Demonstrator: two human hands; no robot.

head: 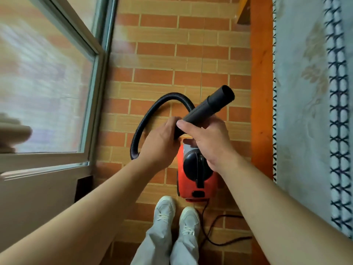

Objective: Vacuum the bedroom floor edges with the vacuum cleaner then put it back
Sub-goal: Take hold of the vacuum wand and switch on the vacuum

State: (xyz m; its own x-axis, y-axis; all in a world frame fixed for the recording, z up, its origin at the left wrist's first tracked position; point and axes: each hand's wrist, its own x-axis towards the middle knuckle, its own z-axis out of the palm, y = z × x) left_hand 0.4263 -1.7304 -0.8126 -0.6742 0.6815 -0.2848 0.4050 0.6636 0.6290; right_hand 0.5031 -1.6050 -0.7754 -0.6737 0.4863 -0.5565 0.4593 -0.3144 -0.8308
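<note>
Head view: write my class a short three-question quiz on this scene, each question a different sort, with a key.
1. True or false: the vacuum cleaner body is blue.
2. What do the left hand and right hand both grip? A the black nozzle tube; B the power cord; C a shoe.
3. On which side of the person is the window?
Key: 1 false; 2 A; 3 left.

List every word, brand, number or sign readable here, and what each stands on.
None: no word, brand, number or sign can be read.
Red vacuum cleaner: no legible label; a pale patch at its front edge is blurred and partly hidden by the right hand.
Black tube, gripped by the left hand and right hand: plain.
Bed cover: pattern only.
</note>
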